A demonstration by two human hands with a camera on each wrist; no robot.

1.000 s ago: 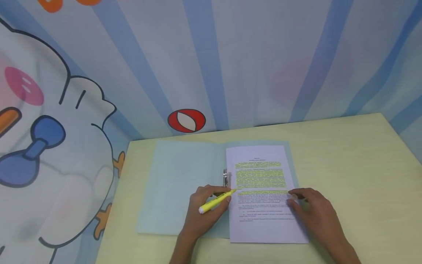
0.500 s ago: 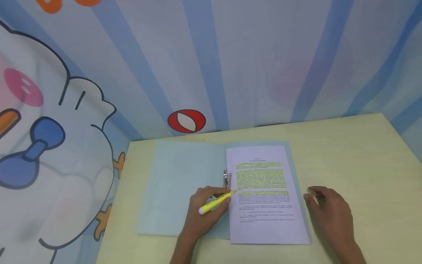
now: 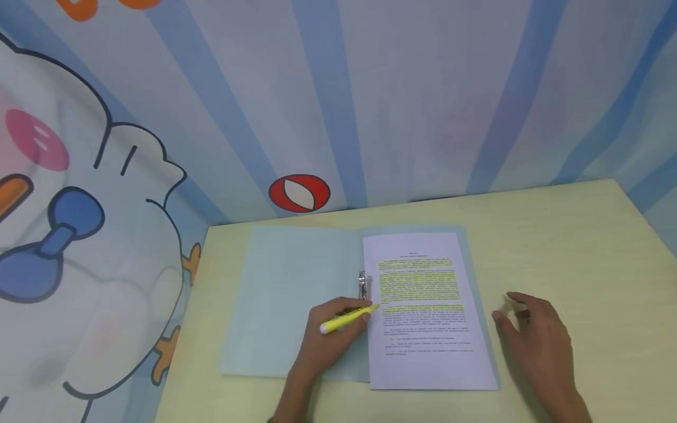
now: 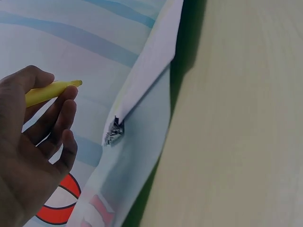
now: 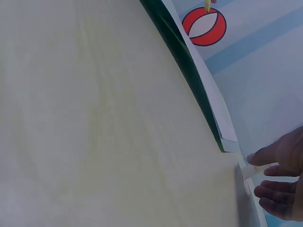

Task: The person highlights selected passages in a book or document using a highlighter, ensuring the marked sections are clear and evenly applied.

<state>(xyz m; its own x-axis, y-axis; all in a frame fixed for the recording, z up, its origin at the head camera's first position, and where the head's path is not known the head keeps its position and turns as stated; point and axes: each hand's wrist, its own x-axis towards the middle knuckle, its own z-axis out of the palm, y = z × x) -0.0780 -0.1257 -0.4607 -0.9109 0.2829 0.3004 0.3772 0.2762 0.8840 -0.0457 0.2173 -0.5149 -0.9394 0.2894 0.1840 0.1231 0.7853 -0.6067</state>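
Observation:
In the head view my left hand pinches a yellow highlighter, its tip at the left margin of a printed sheet. Yellow highlighting covers the upper lines of the sheet. An open pale blue-green folder lies beneath, with a metal clip at its fold. In the left wrist view, thumb and fingers grip the highlighter. My right hand is over the table just right of the sheet, its fingers bent. The right wrist view shows a small pale translucent piece between its thumb and fingers.
The folder lies on a pale wooden table that extends to the right. A striped blue and white backdrop with cartoon figures rises behind the table's back edge and along its left side.
My right hand has moved right, off the sheet's edge to the table beside it, and its thumb and index finger have spread somewhat. The left hand and highlighter have barely moved.

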